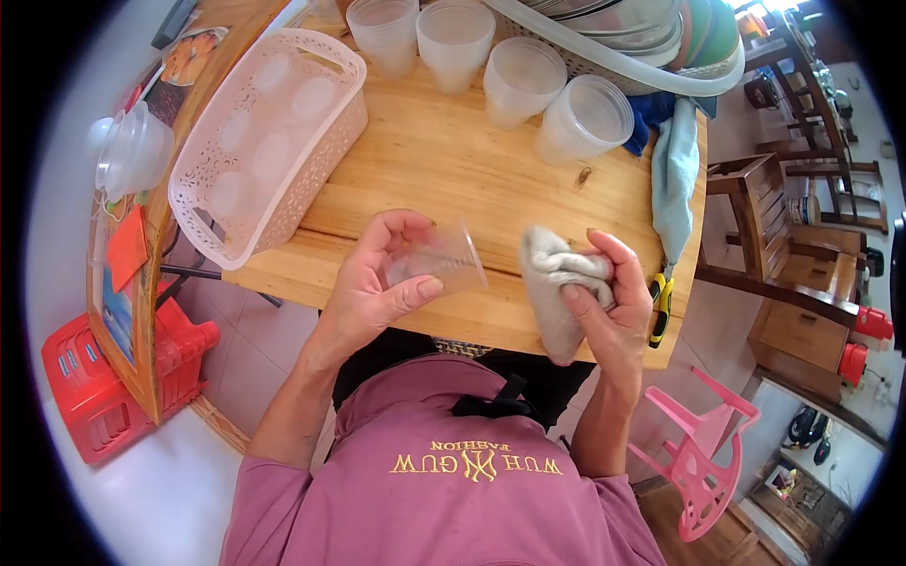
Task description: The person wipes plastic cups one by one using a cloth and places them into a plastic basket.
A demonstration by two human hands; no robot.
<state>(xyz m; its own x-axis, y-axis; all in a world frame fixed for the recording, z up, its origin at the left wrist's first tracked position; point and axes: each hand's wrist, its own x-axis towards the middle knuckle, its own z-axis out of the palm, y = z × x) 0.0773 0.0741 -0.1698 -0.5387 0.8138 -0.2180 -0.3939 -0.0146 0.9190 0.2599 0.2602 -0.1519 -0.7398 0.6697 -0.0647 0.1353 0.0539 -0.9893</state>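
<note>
A clear plastic cup (436, 264) lies sideways in my left hand (382, 283), its rim facing right and the fingers wrapped round its base end. Across from it, my right hand (613, 297) grips a folded grey-white cloth (552, 283). Cup and cloth are apart, both held over the front of the wooden table. To the left stands a pale pink basket (326, 179) with several clear cups (274, 151) inside. Stacks of clear plastic cups (455, 42) stand in a row along the back of the table.
A white rack (651, 80) of dishes occupies the back right. Light blue cloth (675, 179) hangs at the right edge, above a yellow-black tool (661, 307). A pink plastic chair (703, 453) stands lower right, red crates (113, 377) lower left.
</note>
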